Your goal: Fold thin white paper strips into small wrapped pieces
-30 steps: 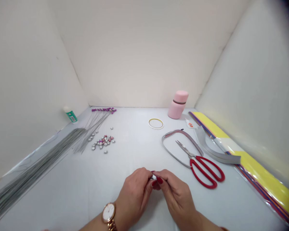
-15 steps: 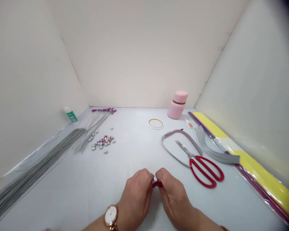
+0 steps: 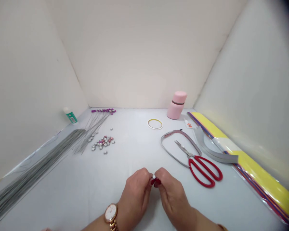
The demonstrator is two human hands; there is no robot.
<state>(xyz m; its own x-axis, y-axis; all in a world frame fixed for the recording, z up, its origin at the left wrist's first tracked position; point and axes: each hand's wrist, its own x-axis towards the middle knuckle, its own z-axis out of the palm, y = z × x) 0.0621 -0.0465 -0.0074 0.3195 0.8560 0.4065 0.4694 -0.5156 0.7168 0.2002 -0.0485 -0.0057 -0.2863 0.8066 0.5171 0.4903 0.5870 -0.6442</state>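
My left hand (image 3: 136, 192) and my right hand (image 3: 172, 195) meet at the near middle of the table, fingers curled and fingertips together. Between the pinching tips shows a small white piece (image 3: 154, 176), mostly hidden, so its shape cannot be made out. Dark red nails press close below it. To the right of my right hand lie red-handled scissors (image 3: 190, 155), partly over a loop of thin silvery strip (image 3: 171, 154). Small folded paper stars (image 3: 102, 143), silver, pink and purple, are heaped beyond my left hand.
On the left lies a bundle of grey wires (image 3: 40, 166), with purple-tipped stems (image 3: 103, 111) behind. A green glue stick (image 3: 71, 116) rests by the left wall. At right are a tape roll (image 3: 155, 124), pink bottle (image 3: 177, 106), glue tube (image 3: 188, 124), grey strips (image 3: 216, 155) and packaged coloured paper (image 3: 255, 173).
Both hands stay pinched together in nearly the same place, with a slight shift of the fingertips. A bit more of the white piece shows. The whole view has moved slightly.
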